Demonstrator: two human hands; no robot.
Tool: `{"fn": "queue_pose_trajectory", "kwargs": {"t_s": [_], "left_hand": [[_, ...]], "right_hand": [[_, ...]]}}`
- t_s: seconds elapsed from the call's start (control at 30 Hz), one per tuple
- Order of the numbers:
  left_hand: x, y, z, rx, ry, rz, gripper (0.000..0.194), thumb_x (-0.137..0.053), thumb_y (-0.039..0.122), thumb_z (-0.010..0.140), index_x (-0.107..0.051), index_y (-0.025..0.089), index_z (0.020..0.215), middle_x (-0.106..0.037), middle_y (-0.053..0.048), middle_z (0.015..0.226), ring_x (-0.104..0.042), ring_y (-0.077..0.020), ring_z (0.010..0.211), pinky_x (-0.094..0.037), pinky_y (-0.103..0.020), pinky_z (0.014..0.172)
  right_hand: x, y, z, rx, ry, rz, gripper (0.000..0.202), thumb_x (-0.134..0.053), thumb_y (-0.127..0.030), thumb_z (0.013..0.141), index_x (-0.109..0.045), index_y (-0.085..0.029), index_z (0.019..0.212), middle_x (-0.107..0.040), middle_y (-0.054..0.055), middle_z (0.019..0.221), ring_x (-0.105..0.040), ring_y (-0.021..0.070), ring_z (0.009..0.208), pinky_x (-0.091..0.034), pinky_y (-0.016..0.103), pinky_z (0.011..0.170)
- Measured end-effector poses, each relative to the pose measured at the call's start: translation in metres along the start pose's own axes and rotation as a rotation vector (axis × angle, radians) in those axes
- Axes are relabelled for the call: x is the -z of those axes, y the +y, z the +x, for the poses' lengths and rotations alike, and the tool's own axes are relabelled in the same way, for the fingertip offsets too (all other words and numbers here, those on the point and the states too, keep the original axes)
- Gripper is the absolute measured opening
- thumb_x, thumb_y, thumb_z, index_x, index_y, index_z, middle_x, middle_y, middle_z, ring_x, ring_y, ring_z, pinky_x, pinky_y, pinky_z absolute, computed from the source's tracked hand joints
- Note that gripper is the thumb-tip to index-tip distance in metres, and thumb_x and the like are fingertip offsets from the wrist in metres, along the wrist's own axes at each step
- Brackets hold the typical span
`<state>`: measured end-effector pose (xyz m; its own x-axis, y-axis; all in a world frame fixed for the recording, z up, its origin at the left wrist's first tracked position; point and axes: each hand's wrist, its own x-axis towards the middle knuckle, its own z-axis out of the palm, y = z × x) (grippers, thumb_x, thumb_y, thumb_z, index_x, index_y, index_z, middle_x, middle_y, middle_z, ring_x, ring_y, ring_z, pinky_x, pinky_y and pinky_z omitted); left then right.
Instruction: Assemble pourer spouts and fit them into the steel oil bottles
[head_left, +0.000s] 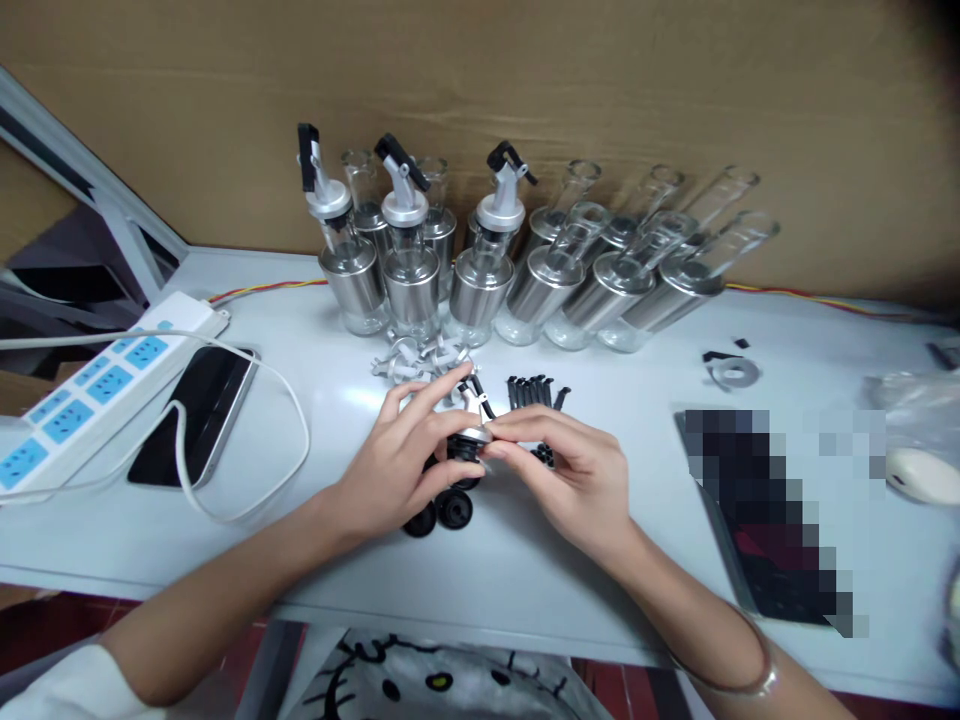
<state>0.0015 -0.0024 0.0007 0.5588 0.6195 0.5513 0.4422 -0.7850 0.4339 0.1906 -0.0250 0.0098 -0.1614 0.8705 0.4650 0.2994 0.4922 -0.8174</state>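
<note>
Above the middle of the table, my left hand (pixel 409 450) grips a bottle pourer (pixel 474 432) with a silver body, a black lever on top and a black ribbed stopper below. The fingertips of my right hand (pixel 574 470) pinch at the pourer's right side; whether a small part sits between them is hidden. Silver pourer bodies (pixel 409 362) lie just beyond my left fingers. Black levers (pixel 534 390) lie in a row beyond my right hand, with small black pieces (pixel 543 455) partly covered by it. Round black stoppers (pixel 454 509) rest under my left hand.
Glass bottles with steel sleeves (pixel 480 290) stand along the back; three at the front left carry pourers. On the left are a white power strip (pixel 105 385), a phone (pixel 196 415) and a looping white cable (pixel 296 400). A grey ring (pixel 735 373) and a pixelated dark object (pixel 757 520) lie right.
</note>
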Motion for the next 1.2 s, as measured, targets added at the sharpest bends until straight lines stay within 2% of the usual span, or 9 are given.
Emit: {"fn": "queue_pose_trajectory", "kwargs": {"t_s": [0.1,0.3,0.37,0.43,0.5,0.7,0.9,1.1,1.2], "left_hand": [[0.001,0.0,0.0,-0.005,0.015,-0.029,0.025,-0.05,0.036,0.094,-0.046,0.018,0.11,-0.051,-0.021,0.134,-0.063,-0.0141,0.078,-0.038,-0.041,0.096],[0.0,-0.003,0.0,0.036,0.064,-0.049,0.027,-0.049,0.041,0.094,-0.048,0.019,0.11,-0.056,-0.019,0.13,-0.057,-0.0094,0.058,-0.036,-0.043,0.097],[-0.002,-0.005,0.001,0.044,0.057,-0.046,0.028,-0.048,0.042,0.094,-0.047,0.019,0.109,-0.057,-0.018,0.129,-0.06,-0.0117,0.064,-0.038,-0.043,0.094],[-0.003,-0.006,0.001,0.009,0.055,-0.012,0.026,-0.048,0.04,0.095,-0.047,0.018,0.109,-0.056,-0.019,0.129,-0.063,-0.0187,0.088,-0.04,-0.042,0.092],[-0.005,-0.006,0.002,-0.05,0.049,0.038,0.023,-0.048,0.035,0.095,-0.048,0.017,0.109,-0.056,-0.019,0.129,-0.057,-0.0233,0.11,-0.041,-0.041,0.092],[-0.009,0.003,0.0,-0.097,0.035,0.104,0.017,-0.054,0.023,0.091,-0.051,0.017,0.106,-0.055,-0.017,0.125,-0.057,-0.0237,0.108,-0.046,-0.042,0.09],[-0.007,0.007,-0.002,-0.04,0.002,0.051,0.029,-0.048,0.008,0.084,-0.05,0.018,0.111,-0.047,-0.017,0.13,-0.058,-0.0222,0.107,-0.054,-0.038,0.087],[-0.01,0.005,-0.002,-0.035,-0.03,0.053,0.047,-0.044,0.007,0.086,-0.038,0.019,0.131,-0.035,-0.02,0.14,-0.057,-0.0223,0.111,-0.052,-0.041,0.092],[-0.004,0.011,0.002,-0.051,0.052,0.007,0.038,-0.045,0.01,0.089,-0.043,0.019,0.125,-0.045,-0.018,0.133,-0.058,-0.0212,0.107,-0.052,-0.041,0.091]], "right_hand": [[0.001,-0.001,0.001,-0.032,-0.003,0.016,0.009,-0.071,-0.012,0.078,-0.068,-0.02,0.081,-0.072,0.0,0.078,-0.066,0.0108,0.073,-0.052,0.021,0.068],[0.0,0.001,0.003,-0.136,-0.003,0.063,0.01,-0.071,-0.019,0.077,-0.062,-0.021,0.079,-0.067,-0.002,0.072,-0.064,0.0108,0.068,-0.051,0.023,0.066],[-0.002,0.002,0.003,-0.189,0.003,0.114,0.013,-0.071,-0.02,0.077,-0.059,-0.022,0.08,-0.067,-0.002,0.072,-0.064,0.0113,0.068,-0.051,0.024,0.067],[-0.003,0.003,0.004,-0.245,0.016,0.183,0.02,-0.072,-0.023,0.075,-0.055,-0.023,0.086,-0.066,-0.002,0.073,-0.064,0.0124,0.069,-0.052,0.025,0.067],[-0.004,0.005,0.005,-0.293,0.026,0.228,0.029,-0.074,-0.027,0.072,-0.052,-0.023,0.091,-0.067,-0.001,0.077,-0.065,0.0137,0.071,-0.053,0.028,0.069],[0.0,0.002,0.007,-0.37,-0.099,0.175,0.029,-0.07,-0.031,0.073,-0.054,-0.022,0.095,-0.069,0.004,0.092,-0.067,0.0176,0.085,-0.053,0.031,0.073],[-0.004,-0.002,0.006,-0.267,-0.182,0.1,0.045,-0.066,-0.021,0.074,-0.052,-0.02,0.117,-0.069,0.007,0.106,-0.067,0.0186,0.09,-0.053,0.035,0.082],[0.004,-0.002,0.015,-0.066,-0.018,-0.123,0.026,-0.063,-0.017,0.07,-0.058,-0.018,0.095,-0.061,0.001,0.081,-0.058,0.0151,0.071,-0.049,0.026,0.064],[0.018,0.002,0.03,0.037,0.083,-0.215,0.017,-0.06,-0.018,0.076,-0.057,-0.018,0.093,-0.06,0.004,0.087,-0.057,0.0158,0.076,-0.048,0.026,0.065]]}}
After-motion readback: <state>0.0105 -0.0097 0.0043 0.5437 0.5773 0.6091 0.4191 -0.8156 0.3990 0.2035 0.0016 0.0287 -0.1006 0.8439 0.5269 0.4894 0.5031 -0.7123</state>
